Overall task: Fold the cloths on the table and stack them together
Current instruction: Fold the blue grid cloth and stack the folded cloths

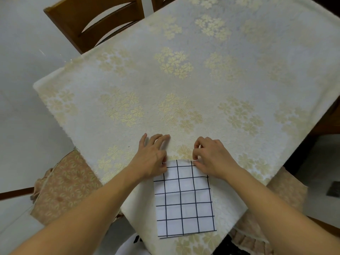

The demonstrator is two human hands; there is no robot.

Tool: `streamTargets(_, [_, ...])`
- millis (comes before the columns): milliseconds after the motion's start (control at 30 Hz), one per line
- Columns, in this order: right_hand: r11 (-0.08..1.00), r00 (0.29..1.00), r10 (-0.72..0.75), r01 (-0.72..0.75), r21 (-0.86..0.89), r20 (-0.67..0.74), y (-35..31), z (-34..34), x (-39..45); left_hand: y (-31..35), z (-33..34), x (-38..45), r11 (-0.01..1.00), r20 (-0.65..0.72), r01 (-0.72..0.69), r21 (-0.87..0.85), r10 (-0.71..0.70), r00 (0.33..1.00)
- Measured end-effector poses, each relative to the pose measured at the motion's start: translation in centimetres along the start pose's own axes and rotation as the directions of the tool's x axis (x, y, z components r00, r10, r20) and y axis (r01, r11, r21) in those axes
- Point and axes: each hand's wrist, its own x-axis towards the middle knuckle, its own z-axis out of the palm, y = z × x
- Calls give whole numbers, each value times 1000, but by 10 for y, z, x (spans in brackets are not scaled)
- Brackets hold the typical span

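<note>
Head view: checked cloth [184, 198] lies folded at the table's [184, 74] near corner, left hand [153, 156] pinching its far left corner, fingers spread beyond; right hand [211, 156] pinches the far right corner. Wooden chair [95, 21] stands past the far edge.

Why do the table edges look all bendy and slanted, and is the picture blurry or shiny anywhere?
Head view: the wide lens bows the table edges and stretches the forearms near the bottom corners; the light is soft and even, with no harsh glare; the checked cloth and both hands, left hand and right hand, look sharp; the far corners go dark and a little soft.
</note>
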Motion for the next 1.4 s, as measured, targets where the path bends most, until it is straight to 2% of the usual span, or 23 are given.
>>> streamTargets(167, [999,996,41,-43,-24,-83,0,-8,-4,-2,-21,4,998,-80,-1,57,5,997])
streamTargets(367, [989,942,101,-131,-75,-319,-1,-57,1,4,-82,17,989,-320,-23,143,68,945])
streamTargets(533, [976,838,125,-201,-86,-532,-5,-113,-3,21,-145,16,970,-489,3,241,119,864])
streamTargets(667, [972,716,109,-220,-76,-689,-12,-153,-16,43,-192,5,967,-582,29,252,127,803])
streamTargets(800, [968,615,75,-234,-91,-785,-21,-173,-39,62,-209,-15,960,-652,27,279,168,739])
streamTargets(900, [969,580,46,-225,-106,-814,-28,-167,-59,70,-199,-32,950,-678,9,312,216,703])
streamTargets(1000, [970,598,31,-210,-119,-801,-36,-139,-80,73,-168,-49,936,-670,-7,351,257,696])
streamTargets(1167, [979,695,82,-192,-74,-714,-46,-64,-114,72,-87,-73,937,-659,-62,344,287,695])
streamTargets(1400, [985,836,149,-173,4,-529,-78,34,-174,82,18,-129,956,-516,-134,263,256,817])
